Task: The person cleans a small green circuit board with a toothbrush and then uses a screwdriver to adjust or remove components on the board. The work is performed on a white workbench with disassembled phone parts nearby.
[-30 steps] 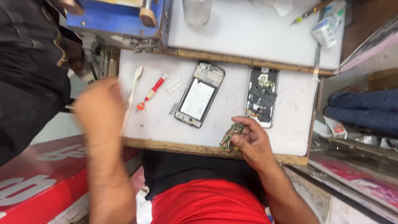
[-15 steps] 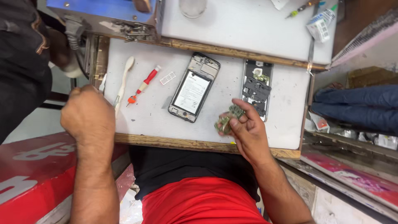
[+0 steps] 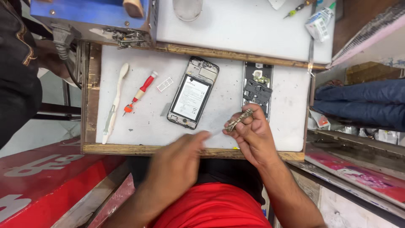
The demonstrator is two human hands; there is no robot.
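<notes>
1. Head view: right hand [image 3: 253, 137] pinching small circuit part [image 3: 239, 120] over desk [image 3: 143, 126], near open phone [image 3: 193, 98].
2. Left hand [image 3: 177, 162] blurred, grip unclear.
3. Risk: thin pinch, part dropping onto desk.

Bare bench [image 3: 143, 124] lies between screwdriver [image 3: 139, 92] and opened phone [image 3: 193, 97]. Second phone [image 3: 257, 90] blocks the right side; toothbrush [image 3: 114, 106] lines the left edge.
</notes>
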